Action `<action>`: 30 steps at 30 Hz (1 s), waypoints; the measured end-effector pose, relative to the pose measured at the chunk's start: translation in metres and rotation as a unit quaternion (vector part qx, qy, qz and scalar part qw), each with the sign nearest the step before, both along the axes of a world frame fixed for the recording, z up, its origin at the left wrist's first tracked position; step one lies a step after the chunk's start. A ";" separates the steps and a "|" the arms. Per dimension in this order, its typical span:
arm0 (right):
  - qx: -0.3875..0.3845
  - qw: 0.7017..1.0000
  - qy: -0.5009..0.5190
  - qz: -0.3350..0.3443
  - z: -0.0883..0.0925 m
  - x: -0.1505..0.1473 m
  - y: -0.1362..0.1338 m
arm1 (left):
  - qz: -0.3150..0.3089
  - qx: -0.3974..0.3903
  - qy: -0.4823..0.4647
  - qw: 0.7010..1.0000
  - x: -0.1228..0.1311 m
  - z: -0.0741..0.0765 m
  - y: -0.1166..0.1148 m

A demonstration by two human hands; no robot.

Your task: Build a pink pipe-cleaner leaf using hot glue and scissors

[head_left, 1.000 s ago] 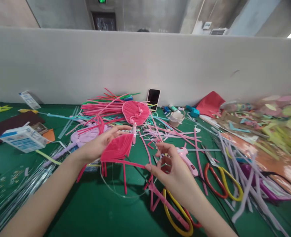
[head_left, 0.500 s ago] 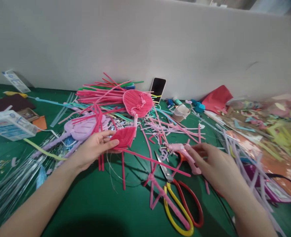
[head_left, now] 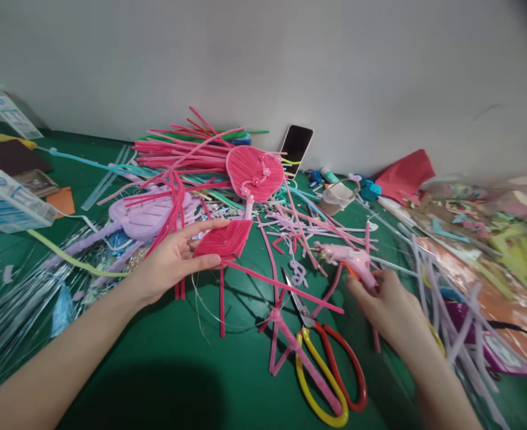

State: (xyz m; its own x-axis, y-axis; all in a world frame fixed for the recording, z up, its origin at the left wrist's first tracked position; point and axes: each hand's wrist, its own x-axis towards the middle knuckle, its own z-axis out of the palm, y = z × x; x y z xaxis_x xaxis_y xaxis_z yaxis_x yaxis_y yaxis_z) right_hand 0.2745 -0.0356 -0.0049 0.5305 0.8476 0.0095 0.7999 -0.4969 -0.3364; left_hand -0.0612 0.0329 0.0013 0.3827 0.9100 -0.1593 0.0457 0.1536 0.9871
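Note:
Between the thumb and fingers of my left hand [head_left: 173, 260] is a red pipe-cleaner panel [head_left: 225, 240], with one long red strand trailing from it to the right. My right hand [head_left: 391, 304] is wrapped round the handle of a pink hot glue gun [head_left: 350, 257], its nozzle pointing left. Just behind the panel lies a round red pipe-cleaner fan [head_left: 254, 173] trimmed with small pink flowers. Scissors [head_left: 319, 343] with one yellow and one red handle lie open between my hands, partly over a pink pipe-cleaner stick [head_left: 308, 364].
A bundle of red pipe cleaners [head_left: 178, 152] and a phone [head_left: 296, 146] are at the wall. To the left are a lilac fan [head_left: 144, 212], silver tinsel [head_left: 25, 304] and a white-blue box [head_left: 15, 203]. Lilac strips [head_left: 442, 298] and scraps cover the right; a small bucket [head_left: 335, 197] stands behind.
My right hand has closed round the glue gun's handle and raised it slightly, turning it. My left hand still holds the red panel, now a little higher. The view has shifted slightly.

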 end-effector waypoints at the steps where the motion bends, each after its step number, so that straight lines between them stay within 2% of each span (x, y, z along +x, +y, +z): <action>1: 0.012 1.000 0.014 -0.022 0.004 -0.001 -0.001 | 0.001 0.000 -0.006 1.000 0.000 0.000 0.000; 3: 0.046 0.997 0.023 -0.051 0.013 -0.007 -0.003 | 0.002 -0.001 -0.028 1.000 0.002 0.000 -0.001; 6: 0.135 0.990 -0.005 -0.027 0.023 -0.022 -0.005 | 0.017 0.002 -0.050 0.999 0.005 0.002 -0.002; 9: 0.223 0.973 -0.039 0.047 0.029 -0.038 -0.003 | 0.028 0.015 -0.046 0.998 0.007 0.002 -0.003; 12: 0.277 0.946 -0.079 0.149 0.029 -0.051 0.003 | 0.019 0.025 -0.045 0.998 0.007 0.001 -0.003; 15: 0.291 0.923 -0.113 0.225 0.025 -0.062 0.009 | 0.015 0.028 -0.032 0.999 0.007 0.001 -0.003; 18: 0.305 0.906 -0.133 0.262 0.020 -0.070 0.010 | 0.023 0.038 -0.016 0.999 0.007 0.001 -0.003; 23: 0.323 0.891 -0.143 0.286 0.016 -0.077 0.011 | 0.019 0.056 -0.014 0.998 0.008 0.003 -0.003; 30: 0.311 0.894 -0.141 0.290 0.013 -0.080 0.013 | 0.022 0.043 -0.026 0.998 0.009 0.001 -0.003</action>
State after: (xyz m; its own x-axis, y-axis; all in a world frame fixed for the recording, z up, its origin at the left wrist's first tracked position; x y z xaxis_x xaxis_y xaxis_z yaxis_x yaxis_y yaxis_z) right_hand 0.1945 -0.0230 0.0078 -0.0946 0.7634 0.6390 0.9587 0.2427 -0.1480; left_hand -0.0525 0.0304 0.0027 0.3471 0.9359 -0.0602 -0.0114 0.0684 0.9976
